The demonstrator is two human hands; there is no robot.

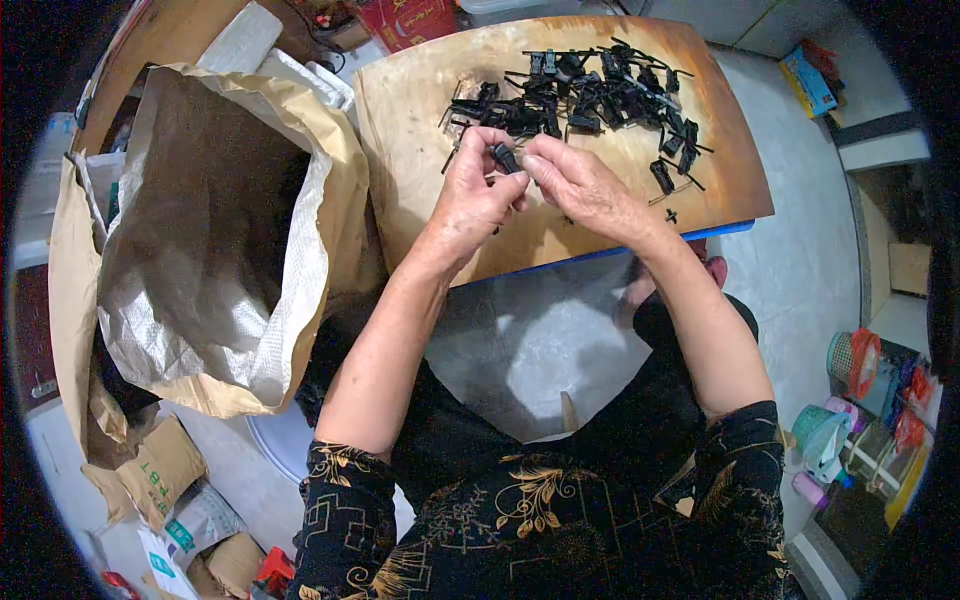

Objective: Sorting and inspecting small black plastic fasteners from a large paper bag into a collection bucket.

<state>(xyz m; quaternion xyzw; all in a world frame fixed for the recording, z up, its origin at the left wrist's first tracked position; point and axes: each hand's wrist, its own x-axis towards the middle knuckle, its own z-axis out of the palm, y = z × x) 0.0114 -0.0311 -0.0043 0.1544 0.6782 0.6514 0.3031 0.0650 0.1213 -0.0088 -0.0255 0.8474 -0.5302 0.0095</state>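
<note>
Over the near edge of a wooden board (415, 110), my left hand (468, 195) is closed around a small black plastic part (503, 157), held between thumb and fingers. Close beside it, my right hand (590, 190) is pinched at the part's right end. Its fingertips hide what they grip. Beyond both hands lies a loose pile of similar black plastic parts (585, 95), many with thin rods sticking out. A few parts lie apart from the pile on the right, among them a tiny black piece (671, 216) near the front edge.
A large paper sack (345, 180) with a silvery lining gapes left of the board. Smaller packed bags (165, 470) lie below it on the floor. Baskets (820, 440) and colourful items stand at the far right, and a blue box (808, 80) sits at the upper right.
</note>
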